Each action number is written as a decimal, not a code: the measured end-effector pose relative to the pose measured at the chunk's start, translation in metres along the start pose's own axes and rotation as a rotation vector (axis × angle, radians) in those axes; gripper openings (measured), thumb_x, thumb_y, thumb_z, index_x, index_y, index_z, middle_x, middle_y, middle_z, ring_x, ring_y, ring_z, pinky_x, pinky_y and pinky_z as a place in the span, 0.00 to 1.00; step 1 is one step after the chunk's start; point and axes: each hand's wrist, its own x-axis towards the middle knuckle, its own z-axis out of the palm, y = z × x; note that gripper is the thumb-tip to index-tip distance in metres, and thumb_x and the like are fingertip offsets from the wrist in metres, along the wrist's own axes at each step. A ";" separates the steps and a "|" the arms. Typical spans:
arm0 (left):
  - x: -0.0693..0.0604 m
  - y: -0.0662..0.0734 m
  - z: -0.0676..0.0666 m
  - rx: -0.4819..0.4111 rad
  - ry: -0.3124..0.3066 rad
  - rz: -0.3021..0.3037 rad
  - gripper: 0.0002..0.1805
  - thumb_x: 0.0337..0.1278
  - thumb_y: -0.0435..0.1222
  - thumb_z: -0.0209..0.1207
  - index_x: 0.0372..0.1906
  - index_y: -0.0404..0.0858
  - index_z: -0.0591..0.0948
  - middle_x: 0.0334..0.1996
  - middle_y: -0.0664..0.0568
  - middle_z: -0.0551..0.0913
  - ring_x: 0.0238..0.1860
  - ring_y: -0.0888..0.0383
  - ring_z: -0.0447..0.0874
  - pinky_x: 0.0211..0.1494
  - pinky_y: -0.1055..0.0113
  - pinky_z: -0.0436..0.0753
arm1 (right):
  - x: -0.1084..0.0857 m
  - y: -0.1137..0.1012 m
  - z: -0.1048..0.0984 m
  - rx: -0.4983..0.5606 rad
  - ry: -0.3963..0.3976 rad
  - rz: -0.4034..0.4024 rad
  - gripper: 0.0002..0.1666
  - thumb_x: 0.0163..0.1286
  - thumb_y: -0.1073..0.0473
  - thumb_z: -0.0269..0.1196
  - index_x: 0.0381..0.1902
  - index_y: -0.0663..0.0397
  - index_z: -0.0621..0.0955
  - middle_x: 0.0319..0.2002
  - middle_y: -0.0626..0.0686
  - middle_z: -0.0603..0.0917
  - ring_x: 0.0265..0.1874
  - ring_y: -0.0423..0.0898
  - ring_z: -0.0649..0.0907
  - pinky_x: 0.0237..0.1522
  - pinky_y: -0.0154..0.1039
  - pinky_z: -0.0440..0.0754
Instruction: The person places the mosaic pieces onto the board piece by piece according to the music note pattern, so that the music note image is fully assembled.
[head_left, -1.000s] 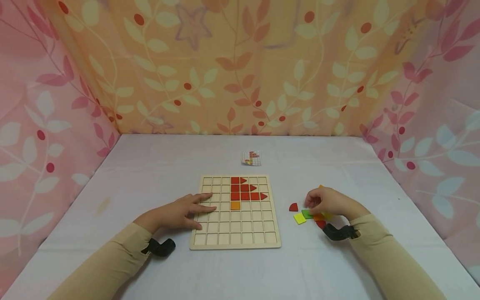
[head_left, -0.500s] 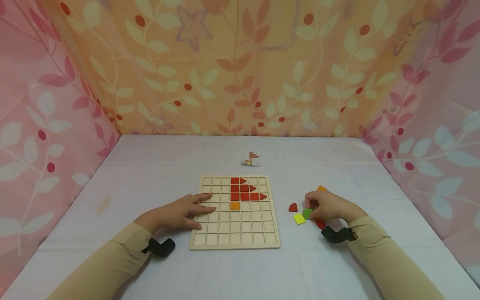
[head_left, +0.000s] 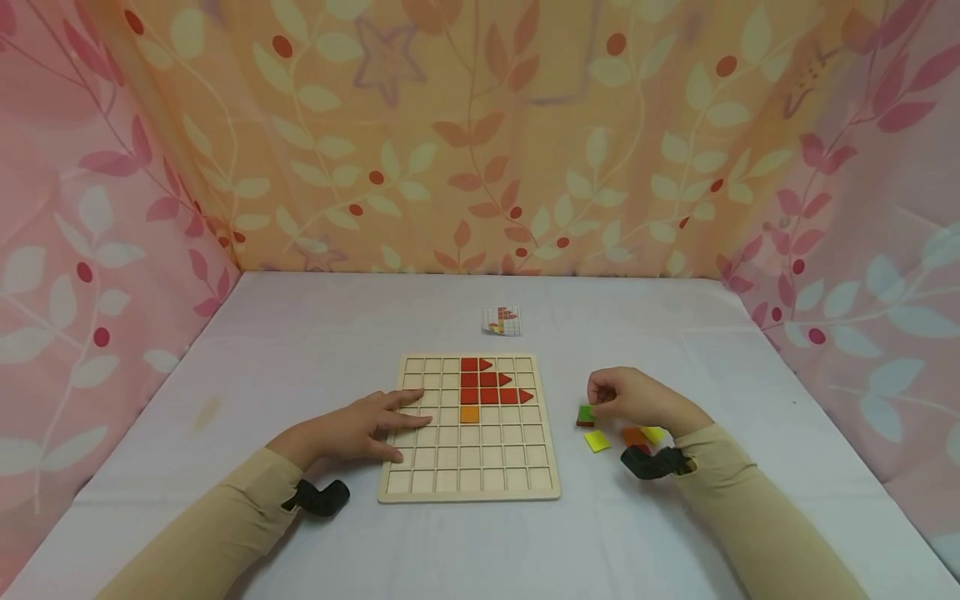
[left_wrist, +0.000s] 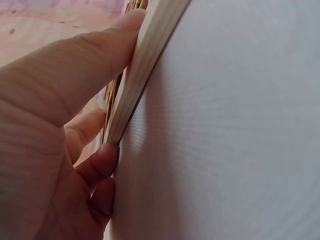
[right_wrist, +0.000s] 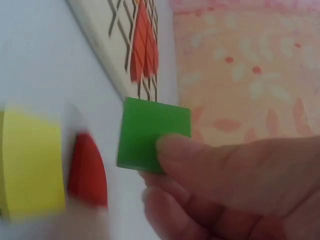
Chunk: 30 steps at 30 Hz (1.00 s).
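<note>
My right hand [head_left: 641, 400] pinches a green square tile [right_wrist: 140, 125] between thumb and fingers. In the head view it is over the red quarter-circle tile [right_wrist: 89, 172], partly hiding it. A yellow square tile [head_left: 597, 442] lies nearby on the cloth. The wooden grid board [head_left: 495, 479] bears rows of red square tiles [head_left: 488, 396] ending in red triangles, with one orange square tile [head_left: 469, 414] below them. On the board's left side rests my left hand [head_left: 348, 432], fingers spread. Its thumb [left_wrist: 80, 70] touches the board's edge in the left wrist view, with some fingertips beside that edge.
A small printed card [head_left: 501, 321] with a coloured grid pattern lies behind the board. Orange-red tiles [head_left: 636, 435] and another yellow tile [head_left: 655, 434] lie close to the right wrist. Patterned cloth walls [head_left: 480, 167] enclose the white-covered table [head_left: 300, 317].
My right hand has picked up the green tile from the pile and moved it left, over the red quarter-circle. The left hand stays in place on the board.
</note>
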 end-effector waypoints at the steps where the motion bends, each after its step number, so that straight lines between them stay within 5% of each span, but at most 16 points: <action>1: 0.000 0.000 0.000 -0.002 0.000 0.002 0.35 0.48 0.52 0.62 0.64 0.57 0.67 0.72 0.55 0.48 0.64 0.51 0.53 0.61 0.49 0.58 | 0.003 -0.005 0.004 0.004 0.011 -0.010 0.09 0.56 0.65 0.65 0.25 0.51 0.74 0.22 0.47 0.73 0.27 0.45 0.72 0.29 0.38 0.69; 8: 0.000 -0.001 0.002 -0.014 -0.011 0.002 0.35 0.48 0.53 0.62 0.64 0.58 0.66 0.72 0.55 0.47 0.67 0.48 0.49 0.62 0.46 0.56 | 0.024 -0.039 0.036 0.090 0.062 0.030 0.08 0.57 0.63 0.65 0.26 0.50 0.75 0.23 0.48 0.74 0.26 0.45 0.73 0.23 0.36 0.70; 19: 0.000 -0.001 0.001 -0.005 -0.013 0.000 0.34 0.49 0.52 0.62 0.65 0.59 0.66 0.72 0.55 0.47 0.68 0.48 0.47 0.63 0.46 0.54 | 0.047 -0.077 0.068 0.062 0.044 -0.220 0.10 0.56 0.63 0.66 0.24 0.49 0.74 0.23 0.44 0.73 0.26 0.40 0.73 0.29 0.34 0.71; 30: 0.000 -0.005 0.001 0.009 0.004 0.024 0.34 0.49 0.54 0.61 0.64 0.60 0.66 0.72 0.55 0.48 0.66 0.49 0.51 0.62 0.47 0.57 | 0.059 -0.096 0.089 0.059 0.035 -0.230 0.10 0.54 0.62 0.67 0.22 0.45 0.75 0.21 0.43 0.74 0.26 0.40 0.73 0.29 0.35 0.70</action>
